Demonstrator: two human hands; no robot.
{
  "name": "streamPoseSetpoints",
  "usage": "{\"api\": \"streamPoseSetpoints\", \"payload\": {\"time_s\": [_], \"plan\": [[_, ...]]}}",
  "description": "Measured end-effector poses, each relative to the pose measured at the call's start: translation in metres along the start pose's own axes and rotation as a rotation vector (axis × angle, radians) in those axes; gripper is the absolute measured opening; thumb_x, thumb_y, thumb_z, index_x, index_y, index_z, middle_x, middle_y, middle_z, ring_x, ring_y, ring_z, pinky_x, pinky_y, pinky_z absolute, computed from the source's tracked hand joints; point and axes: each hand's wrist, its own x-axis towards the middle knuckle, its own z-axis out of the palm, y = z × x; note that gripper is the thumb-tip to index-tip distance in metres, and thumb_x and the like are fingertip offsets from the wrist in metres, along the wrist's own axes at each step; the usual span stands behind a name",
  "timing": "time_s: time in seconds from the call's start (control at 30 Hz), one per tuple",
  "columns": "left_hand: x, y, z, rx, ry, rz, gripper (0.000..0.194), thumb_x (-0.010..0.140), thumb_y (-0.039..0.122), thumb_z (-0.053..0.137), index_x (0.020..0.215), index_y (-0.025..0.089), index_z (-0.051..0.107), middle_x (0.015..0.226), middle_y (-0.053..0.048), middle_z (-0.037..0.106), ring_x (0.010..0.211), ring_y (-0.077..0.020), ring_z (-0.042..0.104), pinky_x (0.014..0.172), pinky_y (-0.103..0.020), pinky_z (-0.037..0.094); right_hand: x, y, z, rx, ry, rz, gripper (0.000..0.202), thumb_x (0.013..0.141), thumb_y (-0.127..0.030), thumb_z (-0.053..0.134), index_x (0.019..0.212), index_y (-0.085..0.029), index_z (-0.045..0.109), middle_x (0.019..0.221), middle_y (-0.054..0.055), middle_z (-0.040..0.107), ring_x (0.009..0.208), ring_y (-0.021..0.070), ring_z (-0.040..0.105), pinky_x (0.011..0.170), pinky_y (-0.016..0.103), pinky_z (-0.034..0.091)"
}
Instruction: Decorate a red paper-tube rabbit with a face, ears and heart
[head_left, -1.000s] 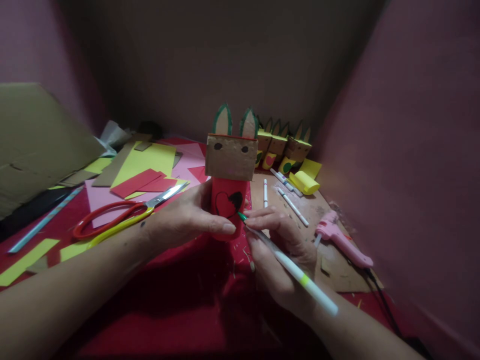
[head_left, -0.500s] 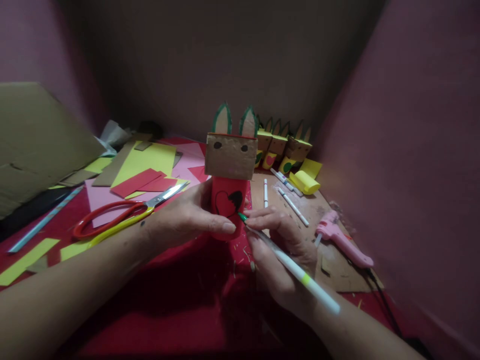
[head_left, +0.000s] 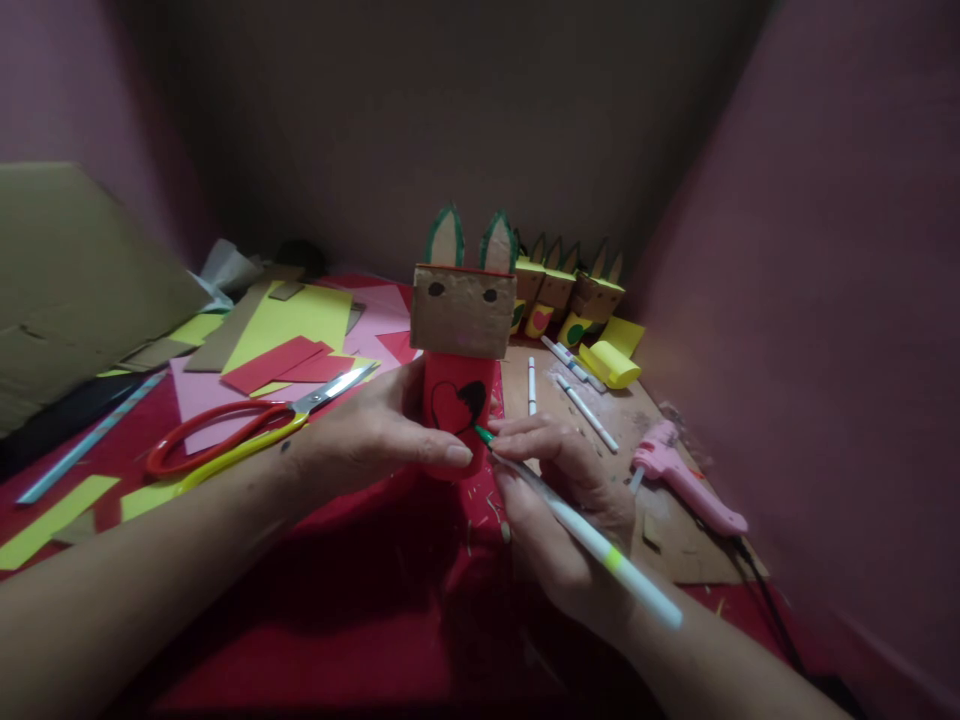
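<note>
Holding the toy (head_left: 463, 325) upright in the middle, the left hand (head_left: 375, 430) has its fingers clamped around the red body (head_left: 457, 370), with the thumb across the front, low down. The right hand (head_left: 547, 535) has its fingers pinched on a white pen (head_left: 615, 562). The pen's green tip (head_left: 483, 434) is at the low right edge of a heart (head_left: 471, 398) on the red body. I cannot tell if the tip is pressing down or only very near.

One side of the heart is dark with ink and the other side is plain red inside a dark line — so the heart looks only part filled in. I cannot tell if the bottom of the toy sits on the red tabletop (head_left: 300, 630).

By the left arm are big scissors (head_left: 300, 408), with red and yellow handles, near bits of colored paper (head_left: 304, 320). On the other side, a pink glue gun (head_left: 679, 478) and more pens (head_left: 589, 415) lie on flat cardboard (head_left: 697, 560) — and small toys with pointy ears (head_left: 556, 290) stand behind.
</note>
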Motion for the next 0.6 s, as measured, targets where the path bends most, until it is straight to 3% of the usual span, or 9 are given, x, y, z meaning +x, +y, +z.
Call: {"api": "streamPoseSetpoints", "payload": {"time_s": [0.6], "plan": [[-0.0005, 0.0024, 0.0053, -0.023, 0.009, 0.008, 0.045, 0.061, 0.009, 0.097, 0.099, 0.018, 0.073, 0.091, -0.005, 0.078, 0.083, -0.0208, 0.074, 0.075, -0.026, 0.063, 0.0018, 0.001, -0.0002, -0.001, 0.023, -0.026, 0.024, 0.092, -0.007, 0.063, 0.103, -0.027, 0.07, 0.095, 0.001, 0.073, 0.091, 0.0166, 0.073, 0.088, 0.037, 0.064]]}}
